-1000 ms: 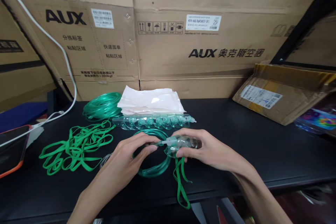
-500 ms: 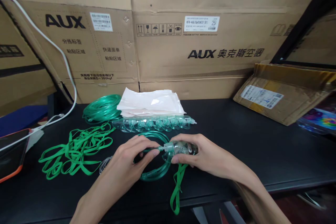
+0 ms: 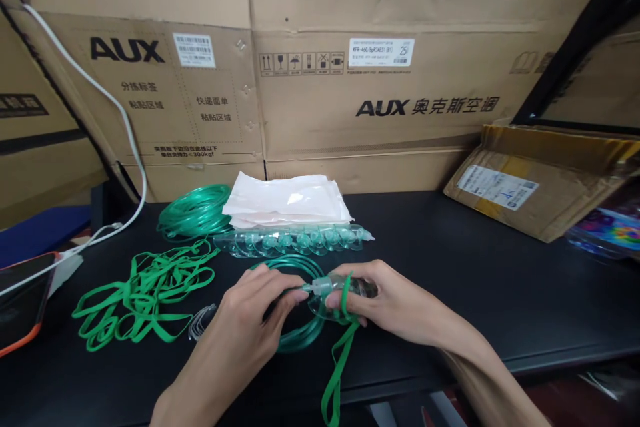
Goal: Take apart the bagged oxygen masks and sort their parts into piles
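At lower centre of the frame the right hand (image 3: 395,303) grips a clear mask (image 3: 340,288) lying crosswise, nozzle pointing left — there the left hand (image 3: 245,320), directly beside it, pinches the end of the green tubing (image 3: 300,337) — both just above the black table (image 3: 500,280).

clear mask (image 3: 345,288) gripped sideways over table edge, green tubing coil (image 3: 295,300) attached, strap (image 3: 337,360) dangling

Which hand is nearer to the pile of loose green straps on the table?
Left. The left hand is just to the right of the pile of green straps, not touching it. The right hand is farther right, holding a clear mask.
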Demonstrator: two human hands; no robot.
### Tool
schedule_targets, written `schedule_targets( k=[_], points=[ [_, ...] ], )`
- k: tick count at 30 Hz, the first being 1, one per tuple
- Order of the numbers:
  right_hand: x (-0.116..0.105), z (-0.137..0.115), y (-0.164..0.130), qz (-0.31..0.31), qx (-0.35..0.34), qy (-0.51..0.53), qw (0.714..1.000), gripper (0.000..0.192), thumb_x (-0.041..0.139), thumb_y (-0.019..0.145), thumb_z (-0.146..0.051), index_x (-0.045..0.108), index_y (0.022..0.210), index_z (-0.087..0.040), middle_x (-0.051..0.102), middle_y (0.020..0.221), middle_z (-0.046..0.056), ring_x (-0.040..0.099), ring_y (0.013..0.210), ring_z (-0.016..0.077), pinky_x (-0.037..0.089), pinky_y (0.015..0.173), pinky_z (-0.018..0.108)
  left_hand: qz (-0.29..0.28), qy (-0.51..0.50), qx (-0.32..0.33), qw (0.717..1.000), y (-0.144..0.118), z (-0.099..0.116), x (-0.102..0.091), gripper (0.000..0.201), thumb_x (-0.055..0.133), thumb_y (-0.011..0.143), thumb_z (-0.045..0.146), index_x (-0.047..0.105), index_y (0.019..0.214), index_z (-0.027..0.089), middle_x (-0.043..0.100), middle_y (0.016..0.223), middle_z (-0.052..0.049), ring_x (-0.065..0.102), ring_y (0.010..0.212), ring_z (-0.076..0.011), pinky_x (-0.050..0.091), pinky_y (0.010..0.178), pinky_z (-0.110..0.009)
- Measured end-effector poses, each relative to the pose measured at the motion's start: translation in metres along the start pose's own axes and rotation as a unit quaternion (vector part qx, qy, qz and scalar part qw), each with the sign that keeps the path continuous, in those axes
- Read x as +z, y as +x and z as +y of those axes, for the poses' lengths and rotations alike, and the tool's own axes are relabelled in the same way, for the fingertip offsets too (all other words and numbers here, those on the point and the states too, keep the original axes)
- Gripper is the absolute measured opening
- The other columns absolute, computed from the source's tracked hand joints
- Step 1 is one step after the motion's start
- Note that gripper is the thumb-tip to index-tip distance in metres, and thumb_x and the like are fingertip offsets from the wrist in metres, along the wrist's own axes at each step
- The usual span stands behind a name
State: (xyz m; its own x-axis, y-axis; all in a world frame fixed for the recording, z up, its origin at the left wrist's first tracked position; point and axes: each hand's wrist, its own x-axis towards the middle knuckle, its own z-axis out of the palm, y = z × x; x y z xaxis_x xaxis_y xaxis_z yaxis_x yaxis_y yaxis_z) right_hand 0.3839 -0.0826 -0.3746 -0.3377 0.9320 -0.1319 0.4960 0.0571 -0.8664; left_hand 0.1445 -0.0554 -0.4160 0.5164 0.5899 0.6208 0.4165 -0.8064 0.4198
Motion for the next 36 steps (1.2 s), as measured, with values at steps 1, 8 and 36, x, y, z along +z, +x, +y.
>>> schedule_targets(
  k=[1, 8, 36],
  points=[
    [0.000, 0.000, 0.000, 0.002, 0.000, -0.002, 1.000, 0.033, 0.063, 0.095, -0.053, 0.075, 0.098, -0.022, 0.059, 0.072, -0.003, 0.047, 0.062, 0.0113, 0.033, 0.054, 0.024, -0.001, 0.000, -0.001, 1.000, 0.000, 0.000, 0.000, 0.013, 0.055, 0.104, 0.016, 0.063, 0.110, 0.025, 0.071, 0.097, 0.002, 0.059, 0.082, -0.0152, 0.044, 0.083, -0.031],
    [0.007, -0.004, 0.000, 0.024, -0.006, -0.030, 0.999, 0.021, 0.062, 0.094, -0.035, 0.078, 0.098, -0.023, 0.070, 0.078, -0.001, 0.046, 0.061, 0.0114, 0.032, 0.053, 0.023, 0.010, 0.018, 0.009, 1.000, 0.001, 0.004, -0.001, 0.015, 0.051, 0.102, 0.012, 0.063, 0.103, 0.022, 0.067, 0.085, 0.001, 0.057, 0.075, -0.0159, 0.044, 0.075, -0.031],
    [0.009, -0.007, -0.001, 0.120, -0.031, -0.124, 0.985, 0.034, 0.069, 0.090, -0.052, 0.080, 0.107, -0.024, 0.060, 0.067, -0.004, 0.040, 0.058, 0.0121, 0.034, 0.054, 0.025, 0.003, 0.008, -0.050, 0.999, 0.003, 0.009, -0.004, 0.013, 0.057, 0.104, 0.022, 0.068, 0.110, 0.022, 0.072, 0.099, -0.002, 0.066, 0.091, -0.0183, 0.050, 0.088, -0.032]
  ],
)
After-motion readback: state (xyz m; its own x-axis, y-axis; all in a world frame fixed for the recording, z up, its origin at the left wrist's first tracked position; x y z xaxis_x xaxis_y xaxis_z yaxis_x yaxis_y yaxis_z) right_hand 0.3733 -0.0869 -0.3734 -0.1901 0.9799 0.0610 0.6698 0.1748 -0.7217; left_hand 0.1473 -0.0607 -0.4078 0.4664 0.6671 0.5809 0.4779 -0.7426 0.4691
